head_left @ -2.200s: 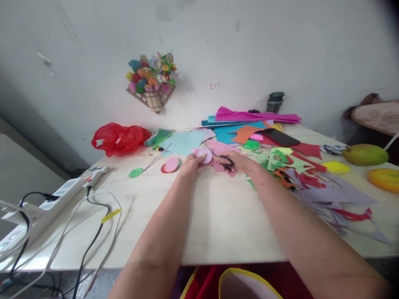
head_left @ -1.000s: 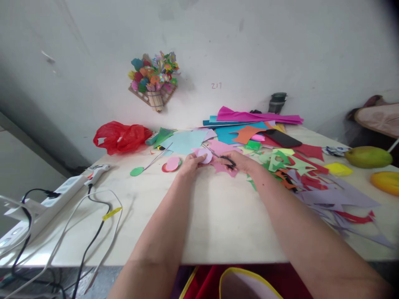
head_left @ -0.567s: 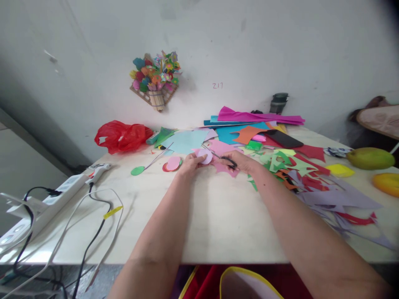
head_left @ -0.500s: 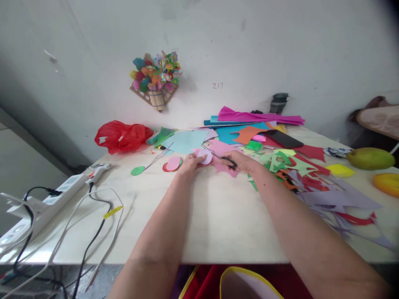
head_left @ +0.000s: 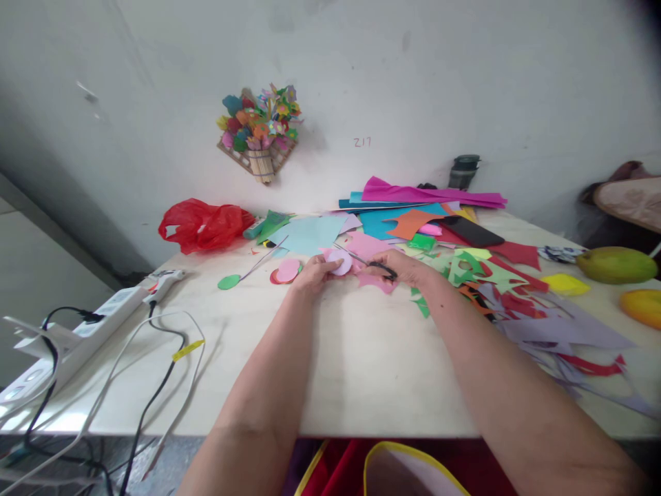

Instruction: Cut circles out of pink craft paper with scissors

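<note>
Lilac paper sits at the centre of the work. A lilac paper disc (head_left: 341, 262) is pinched at its near-left edge by the left hand (head_left: 311, 273), thumb on top and fingers beneath, and held just above the pale bench (head_left: 361, 358) near its far middle. The right hand (head_left: 409, 269) is closed round the black handles of the scissors (head_left: 381, 267). Their thin blades point up and left toward the far edge of the disc; whether they touch the paper cannot be told at this size. A pink sheet (head_left: 368, 245) lies under and behind both hands, with a ragged pink offcut (head_left: 376, 282) just below the scissors.

Just left of the left hand sits a small stack of round cut-outs (head_left: 286, 271), pink over red. Further left is a green oval (head_left: 228, 282) on a thin stick. A red plastic bag (head_left: 204, 224) lies at the far left corner against the wall, where a bunch of paper flowers (head_left: 261, 127) hangs. Light blue sheets (head_left: 310, 234), an orange piece (head_left: 413, 222) and a long magenta fold (head_left: 431, 193) are piled at the back, beside a black phone (head_left: 471, 231). To the right of the right forearm spreads a litter of green, red and lilac scraps (head_left: 496, 289). A white power strip (head_left: 96, 325) with cables lies at the left edge, and a green mango (head_left: 617, 265) lies at the far right.
</note>
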Motion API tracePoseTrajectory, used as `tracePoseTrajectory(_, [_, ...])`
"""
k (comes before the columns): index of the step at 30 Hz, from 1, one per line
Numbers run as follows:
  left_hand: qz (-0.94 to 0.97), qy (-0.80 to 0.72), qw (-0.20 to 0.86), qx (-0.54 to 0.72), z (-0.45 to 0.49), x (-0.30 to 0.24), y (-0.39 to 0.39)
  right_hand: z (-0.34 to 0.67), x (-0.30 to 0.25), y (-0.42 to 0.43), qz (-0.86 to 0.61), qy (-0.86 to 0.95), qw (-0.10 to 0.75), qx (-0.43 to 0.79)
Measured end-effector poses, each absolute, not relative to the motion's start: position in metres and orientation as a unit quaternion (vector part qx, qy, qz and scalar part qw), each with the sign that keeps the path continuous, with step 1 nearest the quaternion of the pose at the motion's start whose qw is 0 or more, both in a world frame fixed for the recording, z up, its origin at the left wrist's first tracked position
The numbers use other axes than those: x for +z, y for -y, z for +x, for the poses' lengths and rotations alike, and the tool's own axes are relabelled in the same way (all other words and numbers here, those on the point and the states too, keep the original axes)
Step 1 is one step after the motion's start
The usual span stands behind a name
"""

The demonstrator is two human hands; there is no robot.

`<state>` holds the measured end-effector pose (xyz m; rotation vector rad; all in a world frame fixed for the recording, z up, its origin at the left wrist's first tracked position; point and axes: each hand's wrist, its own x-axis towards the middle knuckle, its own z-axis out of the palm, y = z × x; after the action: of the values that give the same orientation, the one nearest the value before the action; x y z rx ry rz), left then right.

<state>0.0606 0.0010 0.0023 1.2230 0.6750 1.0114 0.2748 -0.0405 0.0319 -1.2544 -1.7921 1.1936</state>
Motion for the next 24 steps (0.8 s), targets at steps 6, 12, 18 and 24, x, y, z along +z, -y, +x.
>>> tracePoseTrajectory(6, [0.524,-0.298,0.665,0.441,0.0602,0.0062,0.0022,0.2755,0.0379,0.0464,-0.475,0.681,0.323,0.453])
tracePoseTrajectory(12, [0.529,-0.293,0.670,0.431,0.0602,0.0058,0.0014,0.2744,0.0390,0.0452,-0.473,0.677,0.324,0.462])
tracePoseTrajectory(18, [0.537,-0.310,0.658,0.428,0.0604,0.0040,0.0008,0.2773,0.0364,0.0420,-0.476,0.687,0.338,0.433])
tracePoseTrajectory(24, [0.535,-0.324,0.638,0.449,0.0619,0.0023,-0.0012,0.2741,0.0377,0.0444,-0.517,0.651,0.357,0.427])
